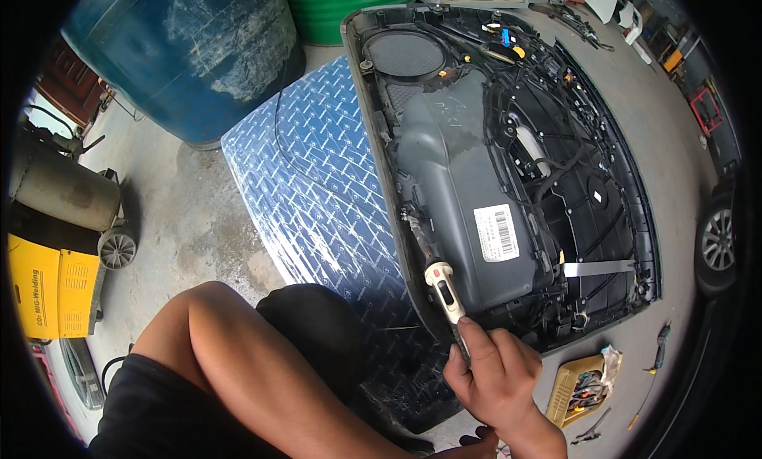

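Note:
My right hand is closed around the rear of a cream-coloured soldering iron with a red button and a dark inset. Its dark front end points away from me, along the left edge of a black car door panel. That panel lies with its inner side up, showing a round speaker grille, a grey moulded cover, wiring and a white label. From the left comes my bent left forearm. Only a few dark fingertips of my left hand show below the right wrist; their grip is hidden.
Under the panel lies a blue patterned sheet, crossed by a thin black cable. A blue drum stands behind it. Leftward is a yellow welding machine. A yellow tool tray and loose tools lie at right, near a car wheel.

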A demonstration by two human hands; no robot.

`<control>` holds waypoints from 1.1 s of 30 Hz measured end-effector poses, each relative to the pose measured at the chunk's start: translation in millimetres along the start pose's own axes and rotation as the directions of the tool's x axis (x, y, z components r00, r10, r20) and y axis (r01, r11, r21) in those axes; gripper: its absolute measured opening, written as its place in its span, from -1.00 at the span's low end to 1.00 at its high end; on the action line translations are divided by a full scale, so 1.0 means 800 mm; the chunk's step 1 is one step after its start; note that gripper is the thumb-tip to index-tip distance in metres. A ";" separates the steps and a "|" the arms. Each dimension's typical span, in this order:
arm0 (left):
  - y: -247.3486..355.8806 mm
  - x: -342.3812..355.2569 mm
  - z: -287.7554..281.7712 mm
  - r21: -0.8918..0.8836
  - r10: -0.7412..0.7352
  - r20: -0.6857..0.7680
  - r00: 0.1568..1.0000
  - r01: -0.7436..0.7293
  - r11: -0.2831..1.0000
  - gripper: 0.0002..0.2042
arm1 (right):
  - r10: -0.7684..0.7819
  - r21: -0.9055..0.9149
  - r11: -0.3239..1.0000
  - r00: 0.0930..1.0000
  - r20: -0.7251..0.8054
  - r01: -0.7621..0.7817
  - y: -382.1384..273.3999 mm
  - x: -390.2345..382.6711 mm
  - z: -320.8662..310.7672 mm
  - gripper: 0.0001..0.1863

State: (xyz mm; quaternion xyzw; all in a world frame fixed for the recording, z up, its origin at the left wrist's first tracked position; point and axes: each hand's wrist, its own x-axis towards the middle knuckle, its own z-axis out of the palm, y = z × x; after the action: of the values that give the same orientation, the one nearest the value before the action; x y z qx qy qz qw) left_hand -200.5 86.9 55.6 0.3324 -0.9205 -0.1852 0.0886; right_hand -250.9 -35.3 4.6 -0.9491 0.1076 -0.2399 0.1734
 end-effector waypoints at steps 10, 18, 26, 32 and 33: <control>-0.003 -0.004 0.003 -0.020 0.001 -0.031 1.000 -0.002 1.000 -0.74 | -0.015 0.023 1.000 1.000 -0.018 0.015 0.009 -0.002 0.005 -0.52; -0.010 -0.005 0.010 -0.080 0.007 -0.133 0.991 -0.017 0.997 -0.76 | 0.198 0.093 0.980 0.926 -0.322 -0.178 0.062 -0.035 -0.049 -0.55; -0.024 0.027 0.020 -0.259 -0.063 -0.232 0.971 0.001 0.966 -0.76 | 0.801 0.751 0.597 0.261 -0.538 -0.283 0.109 -0.109 -0.187 -0.44; -0.060 0.050 0.007 -0.261 -0.067 0.032 0.997 0.073 0.963 -0.86 | 0.904 0.917 0.303 0.383 -0.191 -0.258 0.140 -0.158 -0.230 -0.57; -0.067 0.055 0.009 -0.288 -0.146 0.001 0.989 0.141 0.947 -0.88 | 0.904 0.946 0.243 0.404 -0.141 -0.213 0.148 -0.170 -0.234 -0.59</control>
State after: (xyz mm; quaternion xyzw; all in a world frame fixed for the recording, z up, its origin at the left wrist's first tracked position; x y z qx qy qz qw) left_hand -205.6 22.4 29.3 0.3840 -0.8563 -0.3194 0.1313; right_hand -474.7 -157.0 56.7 -0.4478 0.4080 -0.4990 0.6196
